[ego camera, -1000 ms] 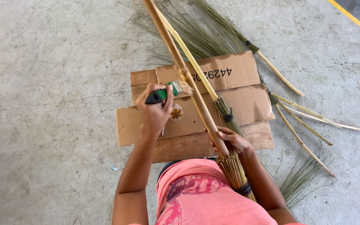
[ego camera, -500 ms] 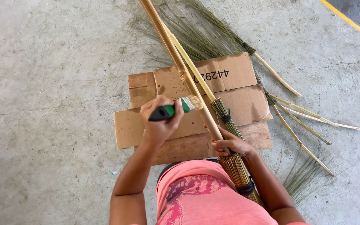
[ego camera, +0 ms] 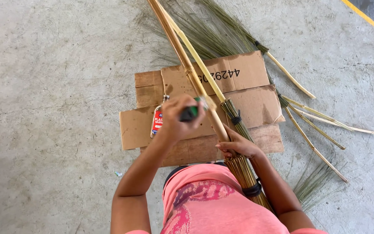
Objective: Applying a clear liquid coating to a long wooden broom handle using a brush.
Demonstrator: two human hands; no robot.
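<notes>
My left hand [ego camera: 179, 119] grips a paintbrush with a dark and green handle [ego camera: 190, 113], its bristles resting against a long bamboo broom handle [ego camera: 182, 52]. That handle runs from the top of the view down to my lap. My right hand [ego camera: 238, 145] holds the handle where it meets the bound bundle of thin sticks [ego camera: 247, 173]. A small clear bottle with a red and white label [ego camera: 157, 120] lies on the flattened cardboard [ego camera: 239, 71], just left of my left hand.
A second broom [ego camera: 221, 93] lies beside the one I hold. Several more brooms with thin bamboo handles [ego camera: 312, 145] and loose green bristles [ego camera: 213, 30] lie on the concrete floor to the right. A yellow floor line [ego camera: 369, 19] crosses the top right corner.
My left hand has moved right and down with the brush, from over the bottle onto the bamboo handle. The bottle is now uncovered. My right hand has stayed put.
</notes>
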